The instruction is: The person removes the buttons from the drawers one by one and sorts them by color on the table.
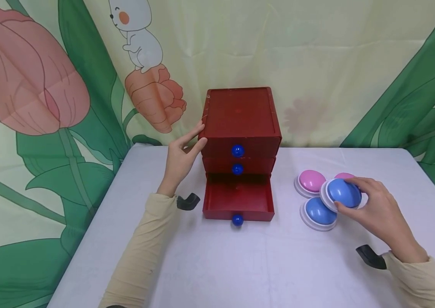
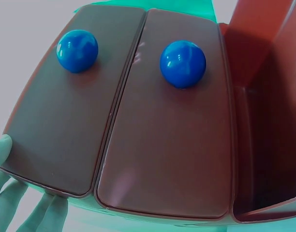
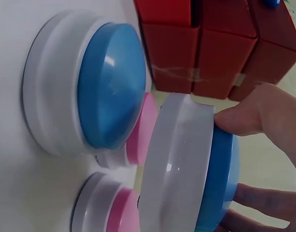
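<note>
A red cabinet of three stacked drawers [image 1: 240,112] has its bottom drawer [image 1: 256,211] pulled out and the upper two closed. My left hand [image 1: 180,160] touches the cabinet's front left corner, thumb at the front edge and fingers stretched along the side. In my right hand [image 1: 380,209] is a blue dome push button with a white base [image 3: 179,166], gripped by the edge and tilted, raised off the table. Below it sits a second blue push button [image 1: 319,211]. Behind are a pink push button [image 1: 312,181] and another pink one [image 1: 343,176], partly hidden.
Each drawer front has a round blue knob [image 1: 237,150]. A white-covered table [image 1: 217,265] carries everything. Right behind it hangs a printed cloth backdrop [image 1: 310,64] with flowers, leaves and a rabbit. The open drawer juts forward between my hands.
</note>
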A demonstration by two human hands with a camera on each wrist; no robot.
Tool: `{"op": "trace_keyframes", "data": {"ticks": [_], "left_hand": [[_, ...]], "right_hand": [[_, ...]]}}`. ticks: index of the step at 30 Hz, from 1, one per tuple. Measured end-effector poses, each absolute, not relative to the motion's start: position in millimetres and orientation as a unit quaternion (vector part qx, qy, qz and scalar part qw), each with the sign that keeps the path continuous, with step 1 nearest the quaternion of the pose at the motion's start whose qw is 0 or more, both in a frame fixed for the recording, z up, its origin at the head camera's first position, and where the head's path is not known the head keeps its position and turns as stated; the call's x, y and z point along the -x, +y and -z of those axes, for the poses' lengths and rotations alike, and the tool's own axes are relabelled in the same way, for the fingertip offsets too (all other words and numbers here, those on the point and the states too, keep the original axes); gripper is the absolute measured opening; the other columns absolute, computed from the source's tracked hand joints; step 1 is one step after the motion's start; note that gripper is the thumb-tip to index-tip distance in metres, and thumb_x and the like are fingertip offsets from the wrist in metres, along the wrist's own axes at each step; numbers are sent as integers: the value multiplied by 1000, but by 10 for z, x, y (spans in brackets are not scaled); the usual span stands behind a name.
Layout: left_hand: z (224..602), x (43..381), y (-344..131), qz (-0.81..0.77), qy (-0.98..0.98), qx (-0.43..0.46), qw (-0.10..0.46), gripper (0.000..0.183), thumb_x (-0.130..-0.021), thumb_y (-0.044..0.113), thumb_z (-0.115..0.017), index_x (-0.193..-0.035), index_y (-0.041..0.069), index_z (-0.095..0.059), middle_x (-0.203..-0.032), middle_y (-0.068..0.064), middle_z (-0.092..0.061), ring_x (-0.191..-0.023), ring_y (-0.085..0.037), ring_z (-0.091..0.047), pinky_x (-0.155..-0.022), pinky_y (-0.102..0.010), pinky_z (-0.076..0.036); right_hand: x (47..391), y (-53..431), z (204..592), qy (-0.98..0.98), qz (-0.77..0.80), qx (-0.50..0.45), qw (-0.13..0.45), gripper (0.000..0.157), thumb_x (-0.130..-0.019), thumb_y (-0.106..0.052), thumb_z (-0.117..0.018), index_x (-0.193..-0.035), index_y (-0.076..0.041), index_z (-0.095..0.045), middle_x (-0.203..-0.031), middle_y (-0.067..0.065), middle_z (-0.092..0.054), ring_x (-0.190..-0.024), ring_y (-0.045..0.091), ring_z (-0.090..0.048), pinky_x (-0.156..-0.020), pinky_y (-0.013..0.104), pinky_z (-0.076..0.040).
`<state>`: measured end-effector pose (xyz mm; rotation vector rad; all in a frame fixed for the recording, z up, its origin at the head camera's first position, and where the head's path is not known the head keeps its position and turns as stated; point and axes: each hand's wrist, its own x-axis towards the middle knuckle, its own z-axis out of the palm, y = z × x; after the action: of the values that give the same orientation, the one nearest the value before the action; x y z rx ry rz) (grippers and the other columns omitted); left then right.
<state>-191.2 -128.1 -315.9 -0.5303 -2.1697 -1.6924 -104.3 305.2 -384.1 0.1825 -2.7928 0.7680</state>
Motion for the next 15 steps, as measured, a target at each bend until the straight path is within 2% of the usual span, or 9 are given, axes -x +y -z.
{"op": "trace_keyframes", "data": {"ticks": [15], "left_hand": [[3163,1917,-1290,596,-764,185,165,43,-95,6,-65,-137,0,-57,-147,-10,-52,-135,-25,-52,-102,-46,-50]], "right_hand": [[1035,3231,3898,-967,-234,-43,89,70,-72,-20,-87,-127,9,-53,-122,35,-48,-102,49,-46,-76,70,-48]]}}
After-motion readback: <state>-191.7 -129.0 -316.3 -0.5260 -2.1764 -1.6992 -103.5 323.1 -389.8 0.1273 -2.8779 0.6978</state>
